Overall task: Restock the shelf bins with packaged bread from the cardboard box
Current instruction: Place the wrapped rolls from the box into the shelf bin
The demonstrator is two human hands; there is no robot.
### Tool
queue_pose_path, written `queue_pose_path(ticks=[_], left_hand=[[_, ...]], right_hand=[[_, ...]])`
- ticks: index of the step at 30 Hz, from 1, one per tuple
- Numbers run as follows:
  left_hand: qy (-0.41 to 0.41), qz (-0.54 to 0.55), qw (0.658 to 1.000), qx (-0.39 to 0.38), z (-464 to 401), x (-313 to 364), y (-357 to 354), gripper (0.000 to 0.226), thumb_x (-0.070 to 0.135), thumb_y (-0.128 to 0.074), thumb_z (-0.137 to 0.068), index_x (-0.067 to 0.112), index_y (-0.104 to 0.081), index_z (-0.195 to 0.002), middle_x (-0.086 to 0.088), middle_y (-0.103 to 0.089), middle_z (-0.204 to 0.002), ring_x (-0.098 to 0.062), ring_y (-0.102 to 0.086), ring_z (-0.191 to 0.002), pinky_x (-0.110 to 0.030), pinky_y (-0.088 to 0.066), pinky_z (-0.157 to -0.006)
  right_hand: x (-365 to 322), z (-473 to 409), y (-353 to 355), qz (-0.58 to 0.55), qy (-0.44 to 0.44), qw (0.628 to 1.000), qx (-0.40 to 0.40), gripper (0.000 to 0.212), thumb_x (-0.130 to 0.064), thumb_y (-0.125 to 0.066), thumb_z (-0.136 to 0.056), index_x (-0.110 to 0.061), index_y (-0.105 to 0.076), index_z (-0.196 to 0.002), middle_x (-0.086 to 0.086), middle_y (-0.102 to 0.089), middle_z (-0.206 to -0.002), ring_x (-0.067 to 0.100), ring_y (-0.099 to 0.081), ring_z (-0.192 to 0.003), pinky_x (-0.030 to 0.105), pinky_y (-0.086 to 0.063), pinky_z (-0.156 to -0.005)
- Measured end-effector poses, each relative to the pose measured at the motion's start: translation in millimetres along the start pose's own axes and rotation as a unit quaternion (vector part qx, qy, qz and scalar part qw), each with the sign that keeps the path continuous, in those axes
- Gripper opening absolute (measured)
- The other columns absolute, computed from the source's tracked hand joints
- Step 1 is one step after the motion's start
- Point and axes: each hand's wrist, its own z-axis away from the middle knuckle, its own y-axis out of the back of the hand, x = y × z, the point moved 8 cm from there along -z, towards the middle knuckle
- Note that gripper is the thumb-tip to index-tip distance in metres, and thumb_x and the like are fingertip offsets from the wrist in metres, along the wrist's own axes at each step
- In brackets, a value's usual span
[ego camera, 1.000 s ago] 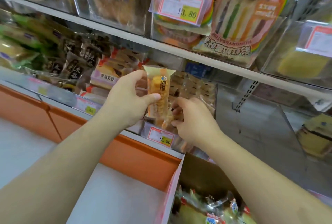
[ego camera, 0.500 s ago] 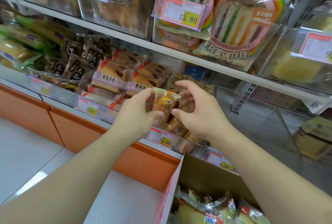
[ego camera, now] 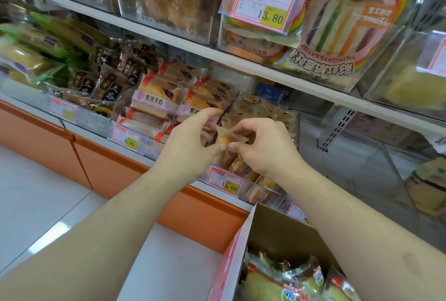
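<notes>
A small bread packet (ego camera: 229, 137) in clear wrap sits low in the clear shelf bin (ego camera: 293, 117) that carries the 15.60 price tag (ego camera: 225, 181). My left hand (ego camera: 190, 141) and my right hand (ego camera: 263, 143) both pinch the packet's top edge from either side. More packets of the same bread (ego camera: 263, 112) fill the bin behind it. The open cardboard box (ego camera: 284, 235) stands at the bottom right, with several wrapped breads (ego camera: 289, 281) inside.
Left of the bin are purple-label bread packs (ego camera: 156, 97), dark packs (ego camera: 113, 83) and green packs (ego camera: 43, 39). The upper shelf (ego camera: 217, 55) holds rainbow sandwich packs (ego camera: 337, 23). A clear bin (ego camera: 362, 155) on the right shows no goods. An orange base panel (ego camera: 115, 170) runs below.
The packet went from upright above the bin down into it. Both hands followed it forward and down and now hold only its top edge.
</notes>
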Motion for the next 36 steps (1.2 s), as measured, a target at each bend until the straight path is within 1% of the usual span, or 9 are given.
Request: queue_pose_path(ticks=[3,6,10,15,22,27,30,33,36], left_hand=[[-0.030,-0.053,0.998,-0.010,0,6,1,0.028,0.028,-0.077,-0.092,0.038,-0.071,-0.117,0.019,-0.066,-0.114,-0.002,-0.061,-0.102,-0.025,-0.051,-0.092],[-0.013,-0.089,0.996,-0.005,1,1,0,0.020,0.028,-0.076,-0.092,0.038,-0.074,-0.110,0.017,-0.070,-0.112,-0.005,-0.062,-0.103,-0.031,-0.054,-0.092],[-0.008,-0.112,0.994,-0.002,0,-2,-2,0.020,0.029,-0.075,-0.093,0.041,-0.072,-0.109,0.016,-0.070,-0.113,-0.010,-0.063,-0.102,-0.041,-0.057,-0.089],[-0.032,-0.131,0.991,0.002,-1,4,-4,0.023,0.027,-0.075,-0.093,0.034,-0.072,-0.115,0.014,-0.067,-0.120,-0.010,-0.060,-0.111,-0.037,-0.053,-0.096],[-0.004,-0.163,0.987,0.002,0,-5,-5,0.015,0.032,-0.073,-0.094,0.033,-0.072,-0.110,0.008,-0.065,-0.114,-0.017,-0.059,-0.106,-0.043,-0.055,-0.089],[-0.054,-0.187,0.981,0.019,1,3,-4,0.022,0.026,-0.074,-0.093,0.028,-0.074,-0.115,0.009,-0.066,-0.123,-0.021,-0.052,-0.116,-0.042,-0.048,-0.100],[-0.108,-0.199,0.974,0.000,2,14,-11,0.026,0.022,-0.074,-0.092,0.028,-0.077,-0.117,0.008,-0.070,-0.124,-0.019,-0.054,-0.122,-0.044,-0.045,-0.109],[-0.125,-0.207,0.970,-0.030,4,21,-22,0.029,0.026,-0.073,-0.094,0.028,-0.075,-0.123,0.008,-0.071,-0.126,-0.016,-0.056,-0.124,-0.039,-0.046,-0.111],[-0.118,-0.230,0.965,-0.032,3,21,-25,0.030,0.027,-0.071,-0.094,0.030,-0.074,-0.124,0.009,-0.071,-0.127,-0.016,-0.058,-0.123,-0.042,-0.048,-0.109]], right_hand=[[8,3,-14,0.010,-0.013,1.000,-0.018,0.023,-0.038,-0.083,-0.089,-0.040,-0.077,-0.111,-0.017,-0.072,-0.102,0.007,-0.069,-0.089,0.039,-0.063,-0.081],[8,3,-22,0.027,-0.016,0.999,-0.026,0.037,-0.045,-0.081,-0.088,-0.046,-0.072,-0.123,-0.012,-0.070,-0.114,0.014,-0.068,-0.102,0.044,-0.062,-0.087],[0,9,-13,0.055,0.040,0.998,0.008,0.034,-0.041,-0.080,-0.089,-0.039,-0.071,-0.123,-0.017,-0.068,-0.114,0.016,-0.057,-0.115,0.043,-0.055,-0.096],[5,11,-11,0.034,0.021,0.998,0.044,0.022,-0.036,-0.077,-0.094,-0.036,-0.076,-0.117,-0.017,-0.070,-0.112,0.013,-0.049,-0.120,0.041,-0.047,-0.101],[3,11,-30,0.047,-0.001,0.999,0.022,0.028,-0.046,-0.077,-0.091,-0.044,-0.074,-0.119,-0.010,-0.063,-0.113,0.016,-0.051,-0.115,0.047,-0.053,-0.099],[12,19,0,0.056,0.018,0.998,0.018,0.036,-0.040,-0.079,-0.091,-0.036,-0.071,-0.126,-0.015,-0.067,-0.123,0.016,-0.047,-0.133,0.047,-0.043,-0.113],[27,25,8,0.080,0.020,0.996,0.015,0.020,-0.041,-0.079,-0.091,-0.038,-0.075,-0.111,-0.019,-0.069,-0.115,0.021,-0.050,-0.134,0.053,-0.036,-0.120],[36,30,2,0.072,0.010,0.997,0.017,0.014,-0.038,-0.079,-0.092,-0.039,-0.078,-0.106,-0.022,-0.069,-0.107,0.017,-0.047,-0.128,0.048,-0.037,-0.114],[34,33,-3,0.084,0.009,0.996,0.030,0.015,-0.035,-0.076,-0.095,-0.038,-0.080,-0.109,-0.023,-0.070,-0.110,0.015,-0.040,-0.125,0.041,-0.033,-0.103]])
